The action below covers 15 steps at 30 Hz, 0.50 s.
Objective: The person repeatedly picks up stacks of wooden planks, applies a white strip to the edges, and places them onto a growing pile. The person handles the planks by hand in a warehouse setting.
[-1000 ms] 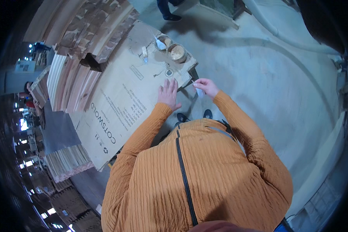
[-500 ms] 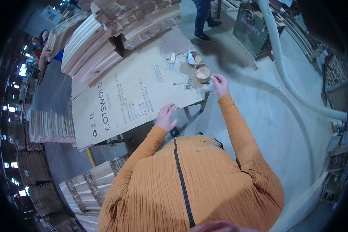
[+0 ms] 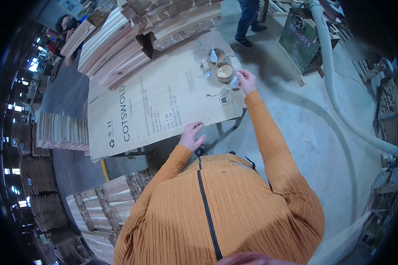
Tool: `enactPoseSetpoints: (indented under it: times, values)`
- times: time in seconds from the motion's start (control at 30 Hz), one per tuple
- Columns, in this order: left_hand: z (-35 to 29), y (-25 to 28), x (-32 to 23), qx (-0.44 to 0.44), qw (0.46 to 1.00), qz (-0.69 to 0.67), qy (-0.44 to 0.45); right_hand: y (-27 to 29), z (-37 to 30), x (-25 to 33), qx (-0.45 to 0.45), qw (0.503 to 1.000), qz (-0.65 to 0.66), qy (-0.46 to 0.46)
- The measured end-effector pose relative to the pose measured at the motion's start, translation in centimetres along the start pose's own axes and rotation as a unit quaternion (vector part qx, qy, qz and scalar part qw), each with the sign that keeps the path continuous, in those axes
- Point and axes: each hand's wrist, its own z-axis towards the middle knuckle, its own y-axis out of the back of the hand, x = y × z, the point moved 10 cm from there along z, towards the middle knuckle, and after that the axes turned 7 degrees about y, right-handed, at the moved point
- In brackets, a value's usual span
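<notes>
My right hand (image 3: 246, 81) is pinched on a small pale, flat piece (image 3: 235, 84), mostly hidden by the fingers, beside a round tub of tan paste (image 3: 225, 73). Just behind that tub is a second round tub (image 3: 221, 56), with a pale blue-white tool (image 3: 213, 56) in or across it. A small whitish block (image 3: 205, 66) lies to their left. Both tubs rest on a printed cardboard sheet (image 3: 163, 99) covering a table. Near the sheet's front edge, my left hand (image 3: 192, 136) is open, thumb apart from loosely bent fingers.
Stacked wooden boards (image 3: 115, 51) occupy the table's far left. More board stacks (image 3: 62, 131) stand to the left, and slatted wood panels (image 3: 99, 203) lie lower left. A green machine (image 3: 298, 39) and a pale hose (image 3: 329, 79) are at right. Other people (image 3: 247, 22) stand beyond the table.
The view has shifted, and the tabletop things appear slightly further right. My right hand has moved up and left, close against the nearer tub's side. A person at the far left shows more fully.
</notes>
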Motion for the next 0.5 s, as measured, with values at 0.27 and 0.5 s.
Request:
enactPoseSetpoints:
  times: [0.27,0.5]
  values:
    - [-2.0,2.4,2.2,-0.039,0.997,-0.040,0.055,-1.3,-0.6,3.0,0.065,0.973,-0.190,0.116]
    - [-1.5,6.0,5.2,-0.084,0.989,-0.088,0.085,-0.1,-2.8,3.7,-0.045,0.981,-0.105,0.158]
